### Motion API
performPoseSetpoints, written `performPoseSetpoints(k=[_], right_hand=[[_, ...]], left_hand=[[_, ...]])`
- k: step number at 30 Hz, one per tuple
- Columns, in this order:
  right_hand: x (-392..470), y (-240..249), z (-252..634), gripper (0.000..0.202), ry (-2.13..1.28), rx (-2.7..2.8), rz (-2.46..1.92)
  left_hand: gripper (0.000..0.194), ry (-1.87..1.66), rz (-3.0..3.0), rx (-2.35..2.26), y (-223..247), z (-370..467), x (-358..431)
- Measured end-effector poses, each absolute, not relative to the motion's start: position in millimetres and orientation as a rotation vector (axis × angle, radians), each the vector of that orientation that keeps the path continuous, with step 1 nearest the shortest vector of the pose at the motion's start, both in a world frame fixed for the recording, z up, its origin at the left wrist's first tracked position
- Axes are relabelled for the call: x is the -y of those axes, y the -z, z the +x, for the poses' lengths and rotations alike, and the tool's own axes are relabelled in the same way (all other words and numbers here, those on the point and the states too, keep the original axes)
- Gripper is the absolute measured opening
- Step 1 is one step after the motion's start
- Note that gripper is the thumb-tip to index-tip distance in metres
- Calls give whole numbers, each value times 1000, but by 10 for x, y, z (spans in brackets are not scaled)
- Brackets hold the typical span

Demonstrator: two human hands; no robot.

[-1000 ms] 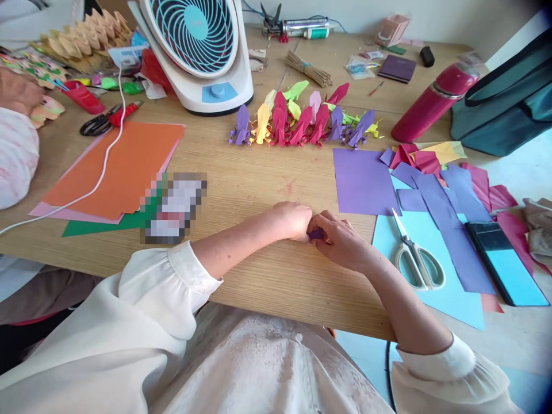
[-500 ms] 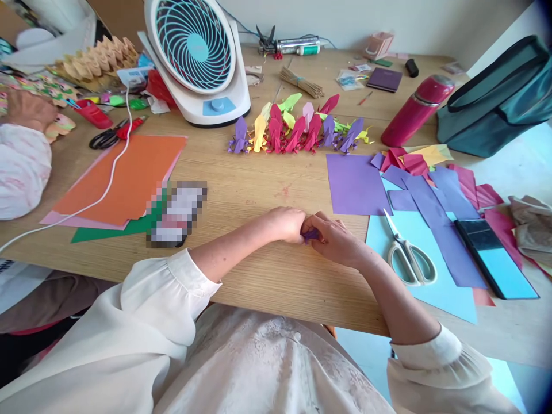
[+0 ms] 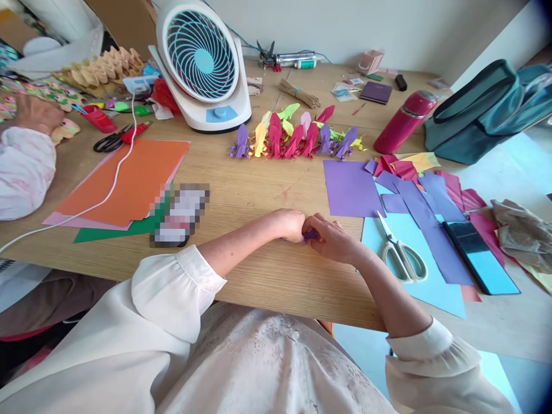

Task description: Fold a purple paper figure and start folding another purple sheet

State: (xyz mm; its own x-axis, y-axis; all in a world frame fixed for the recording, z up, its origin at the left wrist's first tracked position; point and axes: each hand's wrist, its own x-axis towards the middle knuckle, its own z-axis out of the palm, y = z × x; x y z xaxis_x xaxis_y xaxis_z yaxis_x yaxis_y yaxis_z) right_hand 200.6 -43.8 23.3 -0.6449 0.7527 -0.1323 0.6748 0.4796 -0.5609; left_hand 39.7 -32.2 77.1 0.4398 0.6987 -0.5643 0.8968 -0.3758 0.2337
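Between my two hands, just above the table's front part, is a small folded piece of purple paper (image 3: 310,235), mostly hidden by fingers. My left hand (image 3: 290,225) is closed around its left side. From the right, my right hand (image 3: 330,238) pinches it with bent fingers. Beyond the hands stands a row of folded paper figures (image 3: 295,141) in red, purple, yellow and green. A square purple sheet (image 3: 350,188) lies to the right of them. White-handled scissors (image 3: 403,259) rest on a light blue sheet (image 3: 440,299) beside my right forearm.
A fan (image 3: 204,66) stands at the back left. Orange paper (image 3: 125,181), a phone (image 3: 180,215) and a white cable lie left. Purple scraps, a dark phone (image 3: 480,257), a red flask (image 3: 405,122) and a green bag (image 3: 472,115) are right. Another person's hand (image 3: 41,112) rests far left.
The view has shifted slightly, so right-side things sit further left. Both hands stay together on the purple paper; a bit of purple now shows under my left hand.
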Motion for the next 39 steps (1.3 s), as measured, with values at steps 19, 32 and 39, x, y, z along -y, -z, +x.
performPoseSetpoints(k=[19, 32, 39], right_hand=[[433, -253, 1980, 24, -886, 2582, -1307], [427, -263, 1961, 19, -899, 2571, -1336], [443, -261, 1960, 26, -919, 2563, -1344]], left_hand=[[37, 371, 2206, -1372, -629, 309, 352], [37, 402, 2177, -1381, -648, 311, 328], [34, 414, 2207, -1289, -700, 258, 285]])
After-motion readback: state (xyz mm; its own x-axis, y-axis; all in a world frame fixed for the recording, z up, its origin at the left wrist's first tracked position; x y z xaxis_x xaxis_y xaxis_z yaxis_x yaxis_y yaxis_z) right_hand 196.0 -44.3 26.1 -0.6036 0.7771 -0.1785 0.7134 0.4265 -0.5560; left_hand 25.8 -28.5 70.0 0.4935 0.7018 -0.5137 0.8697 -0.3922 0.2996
